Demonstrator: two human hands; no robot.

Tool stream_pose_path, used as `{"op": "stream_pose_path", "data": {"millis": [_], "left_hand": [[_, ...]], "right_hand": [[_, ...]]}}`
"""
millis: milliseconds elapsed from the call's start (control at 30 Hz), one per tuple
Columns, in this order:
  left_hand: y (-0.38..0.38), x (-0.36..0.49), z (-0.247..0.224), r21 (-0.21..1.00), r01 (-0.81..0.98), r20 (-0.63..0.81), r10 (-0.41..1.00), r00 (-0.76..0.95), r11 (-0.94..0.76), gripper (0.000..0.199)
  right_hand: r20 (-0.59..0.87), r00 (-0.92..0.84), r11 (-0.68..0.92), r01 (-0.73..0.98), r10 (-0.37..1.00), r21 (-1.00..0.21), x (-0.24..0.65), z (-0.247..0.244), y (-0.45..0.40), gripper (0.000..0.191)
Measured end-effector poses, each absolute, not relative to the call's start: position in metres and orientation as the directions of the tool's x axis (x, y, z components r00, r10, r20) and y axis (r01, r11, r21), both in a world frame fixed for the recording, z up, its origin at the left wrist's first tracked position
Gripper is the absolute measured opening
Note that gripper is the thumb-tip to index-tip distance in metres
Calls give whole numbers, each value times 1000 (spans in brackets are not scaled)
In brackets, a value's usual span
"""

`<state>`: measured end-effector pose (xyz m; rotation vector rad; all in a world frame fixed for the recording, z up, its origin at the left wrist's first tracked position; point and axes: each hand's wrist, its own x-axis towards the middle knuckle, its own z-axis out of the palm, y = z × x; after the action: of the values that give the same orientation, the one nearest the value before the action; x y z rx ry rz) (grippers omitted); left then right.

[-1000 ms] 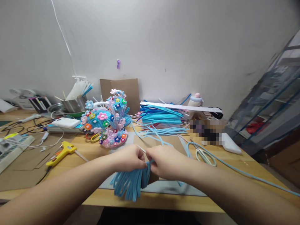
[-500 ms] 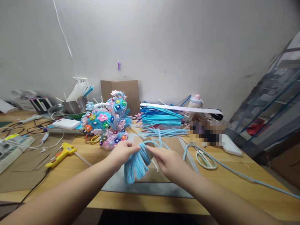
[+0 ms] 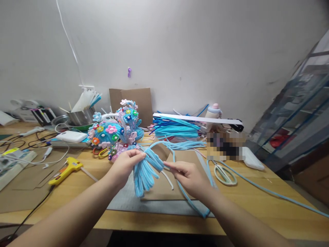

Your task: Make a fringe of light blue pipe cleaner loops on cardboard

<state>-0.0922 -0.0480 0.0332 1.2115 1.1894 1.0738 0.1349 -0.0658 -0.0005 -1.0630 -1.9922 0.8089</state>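
Observation:
Pinched at its upper end between thumb and fingers, a fanned bundle of looped light-blue pipe cleaners (image 3: 144,176) hangs from my left hand (image 3: 124,166). My right hand (image 3: 190,176) is closed at the tip of a loop on the bundle's right side, thumb and forefinger pressed together there. From the top of the bundle a long blue strand arches over and droops down past my right hand to the mat's front edge. Under both hands lie a piece of brown cardboard (image 3: 159,193) and a grey mat (image 3: 128,202).
Flower-covered blue baskets (image 3: 110,132) stand behind my left hand. A yellow glue gun (image 3: 65,171) lies at left, scissors (image 3: 225,174) at right. Farther back are a stack of blue pipe cleaners (image 3: 177,130), a bottle (image 3: 214,111) and a metal pot (image 3: 82,116).
The loops have spread wider and my hands are farther apart. My right hand has moved slightly right and down, and the loose strand now droops lower over the mat.

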Motion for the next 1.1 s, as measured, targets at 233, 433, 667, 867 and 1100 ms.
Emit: {"op": "stream_pose_path", "data": {"millis": [233,433,667,867,1100], "left_hand": [[-47,-96,34,988,-84,-113,981,155,127,29],[-48,-98,38,966,-184,-121,947,297,181,28],[-52,-98,57,972,217,-219,676,703,89,27],[-55,-76,68,882,445,-332,468,819,-153,20],[-52,-67,65,777,566,-380,513,770,-276,19]], "right_hand": [[237,-328,344,322,914,-882,132,-2,-69,29],[41,-485,146,179,874,-973,135,-1,-67,36],[-203,-872,269,347,446,-898,138,16,-49,15],[-583,-776,99,617,240,-781,116,33,-28,9],[-586,-764,159,636,271,-755,113,62,-22,13]]}}
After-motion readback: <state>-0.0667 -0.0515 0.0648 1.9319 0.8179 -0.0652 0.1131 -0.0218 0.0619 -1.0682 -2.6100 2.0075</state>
